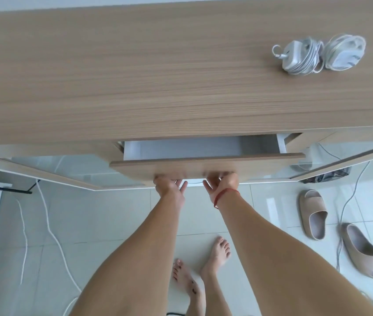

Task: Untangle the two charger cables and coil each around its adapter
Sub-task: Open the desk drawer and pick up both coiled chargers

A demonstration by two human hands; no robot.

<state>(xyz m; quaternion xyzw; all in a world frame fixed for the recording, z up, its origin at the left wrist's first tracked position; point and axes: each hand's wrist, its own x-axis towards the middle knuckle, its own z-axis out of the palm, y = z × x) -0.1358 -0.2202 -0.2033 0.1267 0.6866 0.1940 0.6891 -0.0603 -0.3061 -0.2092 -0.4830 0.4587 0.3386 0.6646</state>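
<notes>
Two white charger adapters lie side by side on the wooden cabinet top [135, 76] at the far right. The left adapter [298, 58] and the right adapter [345, 52] each have a white cable coiled around them. Below the top, a drawer [203, 166] stands partly pulled out, its white inside showing nothing. My left hand [170, 187] and my right hand [222, 182] hook their fingers under the lower edge of the drawer front, side by side. A red string circles my right wrist.
Two glass cabinet doors [66, 172] stand open on either side of the drawer. White cables [51, 229] trail across the tiled floor at the left. A pair of beige slippers [313, 213] lies at the right, next to a grey cable. My bare feet stand below.
</notes>
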